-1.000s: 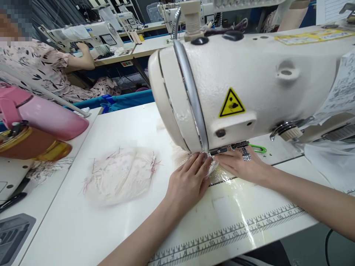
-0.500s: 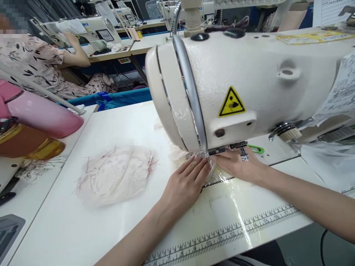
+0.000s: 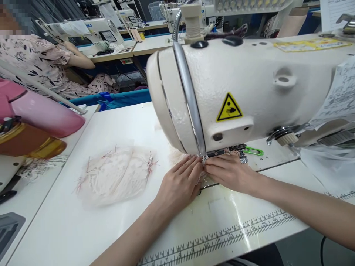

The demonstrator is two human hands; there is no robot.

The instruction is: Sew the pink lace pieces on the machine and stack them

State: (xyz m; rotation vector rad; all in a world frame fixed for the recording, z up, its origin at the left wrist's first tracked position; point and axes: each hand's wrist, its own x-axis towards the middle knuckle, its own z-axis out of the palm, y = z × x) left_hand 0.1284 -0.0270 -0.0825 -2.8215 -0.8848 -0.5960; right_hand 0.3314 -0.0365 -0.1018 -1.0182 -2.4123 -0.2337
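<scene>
A cream sewing machine with a yellow warning sticker fills the upper right. Under its head lies a small piece of pale lace fabric, mostly hidden. My left hand lies flat on that fabric, fingers pointing up toward the needle area. My right hand presses down on the same piece from the right, its fingertips touching those of the left hand. A pile of pale pink lace pieces with loose red threads lies on the white table, left of my hands.
A printed ruler runs along the table's front edge. A green clip lies behind the needle. A pink bottle and an amber container sit at far left. Another person works at a machine behind.
My right hand has slid left, so both hands now meet under the machine head. The view shifted slightly; the lace pile has not moved.
</scene>
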